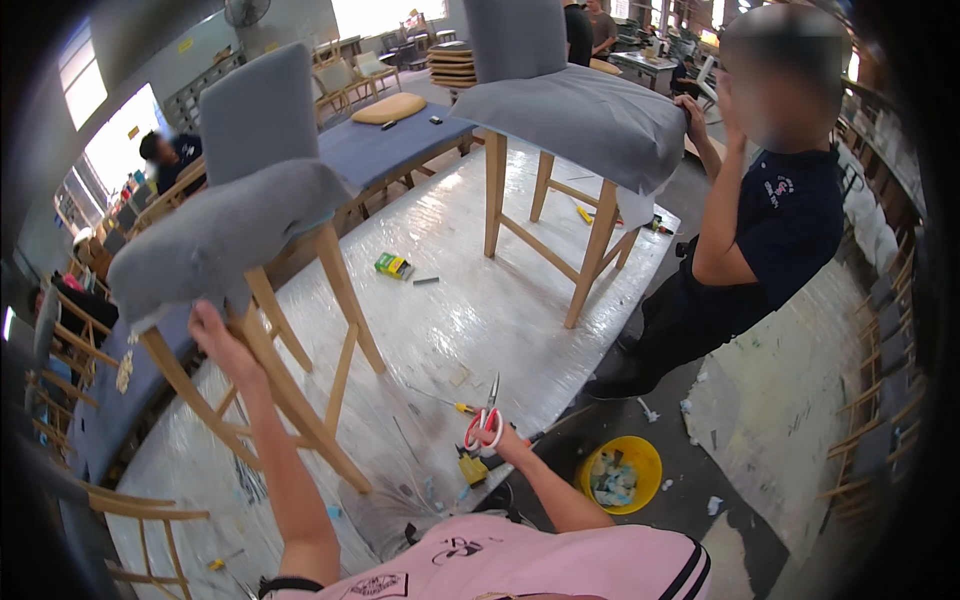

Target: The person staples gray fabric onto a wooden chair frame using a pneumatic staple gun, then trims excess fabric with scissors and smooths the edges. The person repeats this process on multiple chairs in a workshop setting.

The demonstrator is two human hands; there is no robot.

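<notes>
Workshop table [520, 300] | green box [393, 264] mid-table | left hand [215, 335] gripping grey chair [230, 230] | right hand [503, 436] holding red scissors [484, 425]

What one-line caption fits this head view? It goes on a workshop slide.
Left hand grips the grey upholstered chair on the plastic-covered table; right hand holds red-handled scissors.

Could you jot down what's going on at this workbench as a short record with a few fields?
Place: a furniture workshop, with a plastic-wrapped table
Left hand: raised, gripping the underside of a tilted grey upholstered chair
Right hand: holding red-handled scissors, blades pointing up
Other chair: a second grey chair stands upright on the table
Co-worker: a person in a dark shirt stands beside it
Small items: a green box on the table; a yellow bucket on the floor
</notes>
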